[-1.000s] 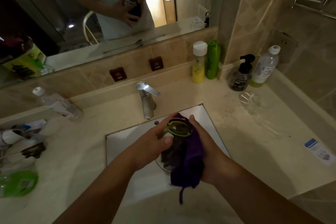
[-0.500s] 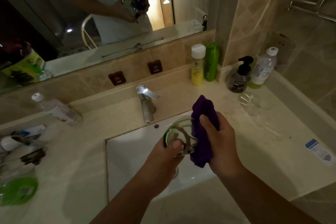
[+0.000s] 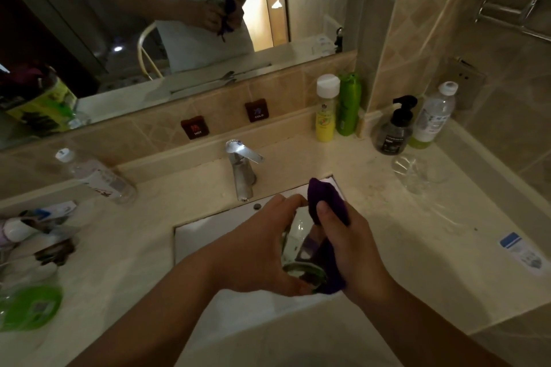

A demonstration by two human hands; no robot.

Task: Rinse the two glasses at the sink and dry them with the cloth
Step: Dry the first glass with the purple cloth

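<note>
Over the white sink (image 3: 196, 235) my left hand (image 3: 256, 250) grips a clear glass (image 3: 298, 244) with a greenish rim turned toward me. My right hand (image 3: 346, 244) holds a purple cloth (image 3: 325, 199) against the right side of that glass, thumb on top of the cloth. Most of the glass is hidden between the two hands. A second clear glass (image 3: 410, 171) stands upright on the counter at the right, in front of the bottles, apart from both hands.
A chrome tap (image 3: 243, 170) rises just behind the hands. Yellow and green bottles (image 3: 337, 110), a black pump bottle (image 3: 395, 128) and a water bottle (image 3: 433, 116) line the back right. A lying bottle (image 3: 95, 176) and toiletries crowd the left counter. A packet (image 3: 520, 250) lies right.
The glass has been turned so that its rim now points down toward me. Both hands dropped slightly, and the cloth stays pressed on the glass's right side.
</note>
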